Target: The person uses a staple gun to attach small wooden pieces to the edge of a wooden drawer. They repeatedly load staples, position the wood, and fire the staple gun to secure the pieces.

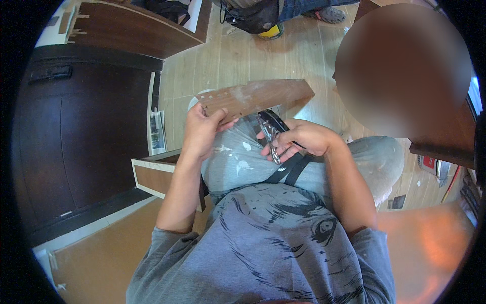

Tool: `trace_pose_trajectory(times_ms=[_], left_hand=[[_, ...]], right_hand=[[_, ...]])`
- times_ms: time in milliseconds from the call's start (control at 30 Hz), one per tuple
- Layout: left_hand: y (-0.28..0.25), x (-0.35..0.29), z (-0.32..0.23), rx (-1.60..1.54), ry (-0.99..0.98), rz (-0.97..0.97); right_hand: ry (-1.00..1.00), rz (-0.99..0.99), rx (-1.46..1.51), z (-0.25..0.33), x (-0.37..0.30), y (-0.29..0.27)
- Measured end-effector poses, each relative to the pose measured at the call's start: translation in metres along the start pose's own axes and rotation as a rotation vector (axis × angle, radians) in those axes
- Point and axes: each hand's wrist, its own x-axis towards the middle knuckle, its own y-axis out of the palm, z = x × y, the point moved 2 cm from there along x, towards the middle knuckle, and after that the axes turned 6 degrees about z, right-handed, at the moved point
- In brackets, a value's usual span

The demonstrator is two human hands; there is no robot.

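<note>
My left hand [203, 126] pinches the left end of a thin brown wood-faced board [258, 95], thumb on top and fingers underneath. Pale scuffs and small dark marks show along the board, which is tilted above my knees. In my right hand [299, 138] lies a black-and-chrome hand tool [272, 129] with two long handles, its exact kind unclear. My fingers curl around the tool, and its upper end is close to the board's lower edge. Under both hands are my grey, paint-spotted trousers [228, 157], with a black strap [291, 171] across the lap.
A dark door panel [96, 116] stands at left, near an open drawer-like wooden box [157, 177]. Brown cabinetry [136, 30] fills the upper left. Another person's shoe [329, 15] is at the top. A can [430, 164] stands at right, below a large blurred patch.
</note>
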Motion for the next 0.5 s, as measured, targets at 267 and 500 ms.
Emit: trace_pose_trajectory(times_ms=[267,500], left_hand=[[-0.049,-0.042,-0.025,0.665,-0.295,-0.096],[0.009,-0.07,-0.068,0.291,0.474,0.078]], right_hand=[[-0.29,0.463,0.203,0.011,-0.027,0.012],[-0.54,0.753,0.417,-0.006,-0.02,0.005]])
